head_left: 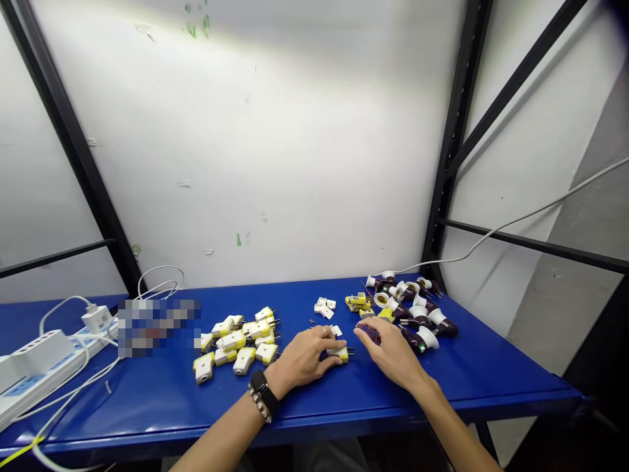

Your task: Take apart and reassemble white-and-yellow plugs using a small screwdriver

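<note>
My left hand (303,358) rests on the blue table, its fingertips gripping a white and yellow two-pin plug (339,354). Just to its right, my right hand (390,347) pinches a small dark purple part (368,334), partly hidden by the fingers. Behind my right hand lies a heap of dark purple and white lamp holders (417,318). Several assembled white and yellow plugs (236,344) sit in a loose group left of my left hand. Small white pieces (324,307) and yellow plug parts (358,302) lie between the groups.
The blue metal table (314,410) ends at a front edge close to me and stands against a white wall. Black shelf posts (457,164) rise at the back. At far left are a white power strip (34,373), a charger (97,319), and cables. A pixelated patch covers part of the table.
</note>
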Available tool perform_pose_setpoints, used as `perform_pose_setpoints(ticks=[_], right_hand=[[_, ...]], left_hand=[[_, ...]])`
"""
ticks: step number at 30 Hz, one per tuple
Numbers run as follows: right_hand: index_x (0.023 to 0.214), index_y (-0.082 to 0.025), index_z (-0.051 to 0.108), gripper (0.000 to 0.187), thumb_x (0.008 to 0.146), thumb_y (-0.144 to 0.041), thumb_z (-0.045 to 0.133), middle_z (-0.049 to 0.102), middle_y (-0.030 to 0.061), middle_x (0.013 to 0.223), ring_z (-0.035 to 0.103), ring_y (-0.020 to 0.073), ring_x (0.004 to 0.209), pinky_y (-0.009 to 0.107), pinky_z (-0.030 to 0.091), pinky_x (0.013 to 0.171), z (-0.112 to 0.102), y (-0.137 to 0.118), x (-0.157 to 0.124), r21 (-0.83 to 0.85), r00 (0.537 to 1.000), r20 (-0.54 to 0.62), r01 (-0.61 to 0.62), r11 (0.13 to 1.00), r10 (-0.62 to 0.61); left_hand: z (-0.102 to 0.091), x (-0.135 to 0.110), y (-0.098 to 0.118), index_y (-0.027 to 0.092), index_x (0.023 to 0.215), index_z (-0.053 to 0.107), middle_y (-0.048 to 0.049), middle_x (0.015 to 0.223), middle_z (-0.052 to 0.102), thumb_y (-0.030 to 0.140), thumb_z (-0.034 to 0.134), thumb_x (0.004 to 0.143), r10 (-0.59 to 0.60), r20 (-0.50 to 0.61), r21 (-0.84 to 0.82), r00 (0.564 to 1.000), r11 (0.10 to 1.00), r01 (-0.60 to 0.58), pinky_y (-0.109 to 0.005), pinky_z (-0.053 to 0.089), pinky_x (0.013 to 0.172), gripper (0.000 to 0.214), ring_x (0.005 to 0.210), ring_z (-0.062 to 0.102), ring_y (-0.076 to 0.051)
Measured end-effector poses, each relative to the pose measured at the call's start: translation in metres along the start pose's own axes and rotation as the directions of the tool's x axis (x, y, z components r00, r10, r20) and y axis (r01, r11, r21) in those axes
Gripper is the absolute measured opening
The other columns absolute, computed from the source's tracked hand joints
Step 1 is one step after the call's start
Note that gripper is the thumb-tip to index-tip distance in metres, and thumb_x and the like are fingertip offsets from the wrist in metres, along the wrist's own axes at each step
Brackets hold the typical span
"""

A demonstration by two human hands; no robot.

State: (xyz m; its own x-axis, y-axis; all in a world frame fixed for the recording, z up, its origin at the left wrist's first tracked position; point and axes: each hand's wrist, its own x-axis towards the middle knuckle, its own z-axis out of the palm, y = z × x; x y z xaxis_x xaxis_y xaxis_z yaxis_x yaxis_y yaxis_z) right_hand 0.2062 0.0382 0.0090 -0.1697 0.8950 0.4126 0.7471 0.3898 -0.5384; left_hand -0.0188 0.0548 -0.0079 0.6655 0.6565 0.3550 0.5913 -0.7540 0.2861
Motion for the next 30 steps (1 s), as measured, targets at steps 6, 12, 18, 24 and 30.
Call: perform_pose_setpoints(ticks=[6,12,18,24,30], right_hand=[[0.123,-0.018,0.064,0.035,0.094,-0.037,0.058,0.065,0.0126,0.125,0.065,0.0298,0.11,0.036,0.049,0.088,-0.007,0.017,0.022,-0.355,0.987,0.018,-0.142,0.924,0.159],[0.126,-0.018,0.06,0.034,0.096,-0.033,0.057,0.061,0.0154,0.127,0.067,0.0311,0.106,0.034,0.048,0.08,-0.012,0.027,0.037,-0.515,0.985,0.065,-0.106,0.851,0.163],[0.121,-0.017,0.061,0.034,0.093,-0.035,0.062,0.069,0.0155,0.113,0.066,0.0322,0.107,0.035,0.047,0.082,-0.004,0.031,0.047,-0.482,0.982,0.075,-0.117,0.868,0.174],[0.126,-0.016,0.06,0.04,0.093,-0.04,0.059,0.067,0.016,0.12,0.063,0.0332,0.112,0.036,0.046,0.084,-0.009,0.032,0.058,-0.459,0.989,0.015,-0.125,0.88,0.148],[0.116,-0.017,0.067,0.032,0.091,-0.036,0.062,0.069,0.0135,0.117,0.065,0.0298,0.109,0.032,0.046,0.082,-0.011,0.038,0.079,-0.406,0.994,0.064,-0.057,0.912,0.091]], left_hand=[[-0.018,-0.011,-0.001,0.029,0.103,0.077,-0.0029,0.1,0.071,0.033,0.066,0.094,0.04,-0.126,-0.011,0.991,0.999,-0.042,-0.028,0.052,0.083,0.015,0.09,0.066,-0.019],[-0.079,-0.052,-0.043,0.023,0.1,0.074,-0.0046,0.097,0.07,0.042,0.06,0.093,-0.305,-0.443,0.068,0.843,0.926,0.371,-0.031,0.051,0.079,0.024,0.088,0.066,-0.021],[-0.095,-0.086,-0.072,0.025,0.105,0.073,-0.005,0.106,0.072,0.041,0.056,0.09,-0.612,-0.342,0.17,0.713,0.706,0.688,-0.03,0.047,0.072,0.027,0.092,0.068,-0.025],[-0.092,-0.093,-0.07,0.026,0.109,0.071,-0.0063,0.1,0.074,0.043,0.055,0.09,-0.718,-0.271,0.045,0.641,0.656,0.753,-0.036,0.048,0.076,0.031,0.095,0.067,-0.029],[-0.1,-0.089,-0.061,0.026,0.115,0.067,-0.0064,0.114,0.069,0.038,0.059,0.088,-0.639,-0.339,0.042,0.69,0.723,0.69,-0.041,0.049,0.085,0.03,0.101,0.064,-0.029]])
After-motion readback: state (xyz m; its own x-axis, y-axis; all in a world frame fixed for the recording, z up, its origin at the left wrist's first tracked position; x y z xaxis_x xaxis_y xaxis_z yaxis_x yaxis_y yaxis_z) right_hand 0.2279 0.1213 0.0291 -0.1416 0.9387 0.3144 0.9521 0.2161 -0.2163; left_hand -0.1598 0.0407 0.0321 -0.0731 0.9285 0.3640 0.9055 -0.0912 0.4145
